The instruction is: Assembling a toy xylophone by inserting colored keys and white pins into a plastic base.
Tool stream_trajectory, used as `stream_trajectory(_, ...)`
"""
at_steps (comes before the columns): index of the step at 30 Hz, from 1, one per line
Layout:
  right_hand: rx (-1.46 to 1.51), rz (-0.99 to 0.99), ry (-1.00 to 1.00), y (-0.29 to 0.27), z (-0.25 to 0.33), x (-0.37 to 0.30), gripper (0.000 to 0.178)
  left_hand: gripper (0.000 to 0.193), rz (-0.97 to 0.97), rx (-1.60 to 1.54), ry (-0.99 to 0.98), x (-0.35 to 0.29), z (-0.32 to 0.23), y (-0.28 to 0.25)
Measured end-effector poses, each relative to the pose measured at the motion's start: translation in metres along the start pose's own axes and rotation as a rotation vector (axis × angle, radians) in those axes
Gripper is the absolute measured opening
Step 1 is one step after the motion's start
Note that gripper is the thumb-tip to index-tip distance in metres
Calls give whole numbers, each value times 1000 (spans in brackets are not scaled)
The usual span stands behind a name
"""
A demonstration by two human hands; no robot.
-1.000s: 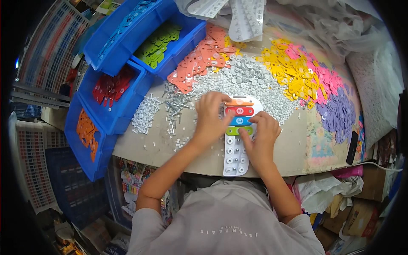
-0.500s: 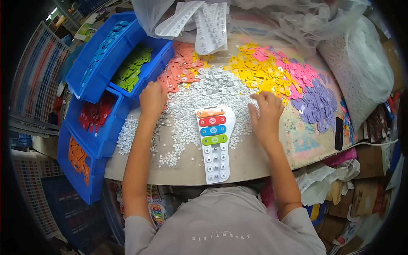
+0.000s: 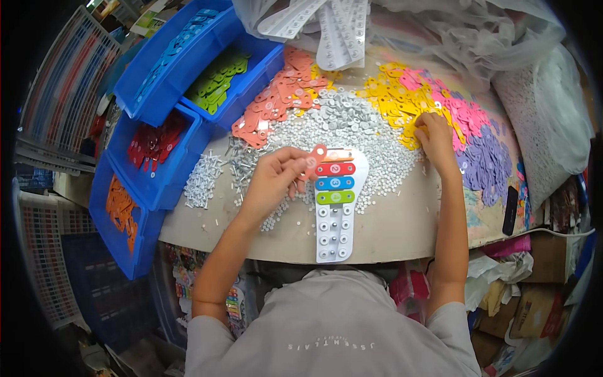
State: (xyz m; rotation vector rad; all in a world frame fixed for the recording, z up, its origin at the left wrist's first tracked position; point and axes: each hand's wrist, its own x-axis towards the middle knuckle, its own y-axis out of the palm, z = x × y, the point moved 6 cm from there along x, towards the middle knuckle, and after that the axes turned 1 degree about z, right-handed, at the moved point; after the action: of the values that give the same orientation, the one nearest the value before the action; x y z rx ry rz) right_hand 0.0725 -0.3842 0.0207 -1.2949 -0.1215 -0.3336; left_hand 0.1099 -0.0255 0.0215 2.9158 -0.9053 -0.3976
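My left hand [image 3: 276,179] pinches a coral plastic bar [image 3: 314,159] with rounded, holed ends, over the upper left edge of a white tapered base [image 3: 345,242]. Across this base lie an orange bar [image 3: 336,156], a red bar [image 3: 335,169], a blue bar [image 3: 335,183] and a green bar [image 3: 335,197]. Bare round sockets and metal pins show on its lower part. Over at the right, my right hand [image 3: 438,139] has its fingers curled at the edge of a pile of yellow bars [image 3: 392,94]; whatever is between its fingertips is hidden.
Small white washers [image 3: 295,135] spread behind the base, with screws [image 3: 204,179] at left. Coral bars [image 3: 279,94], pink bars [image 3: 468,110] and purple bars [image 3: 487,160] lie in piles. Blue bins [image 3: 166,188] line the left; a stuffed bag [image 3: 540,119] stands at right.
My left hand has come from the coral pile to the base, bringing a coral bar. My right hand has moved from the washers to the yellow pile and its fingers have curled. The view has shifted slightly.
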Motion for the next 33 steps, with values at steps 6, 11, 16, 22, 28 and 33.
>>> stream_trajectory(6, 110, -11, -74, 4, -10, 3, 11, 18, 45, -63, -64, -24, 22, 18)
stream_trajectory(11, 116, -70, -174, -13, 10, -11, 13, 15, 46, -89, -68, -38, 27, 21)
stream_trajectory(16, 136, -16, -50, -1, -7, -7, 14, 14, -55, -15, 43, -45, 26, 22)
stream_trajectory(22, 406, -218, 255, -5, -19, -20, 13, 11, -119, 182, 10, -55, 17, 25)
stream_trajectory(28, 875, -339, 484, -16, -32, -45, 22, 10, -145, 292, 109, -56, 19, 19)
stream_trajectory(33, 1152, -61, 548, -22, 26, -87, 21, 12, -183, 500, 281, -56, 15, 21)
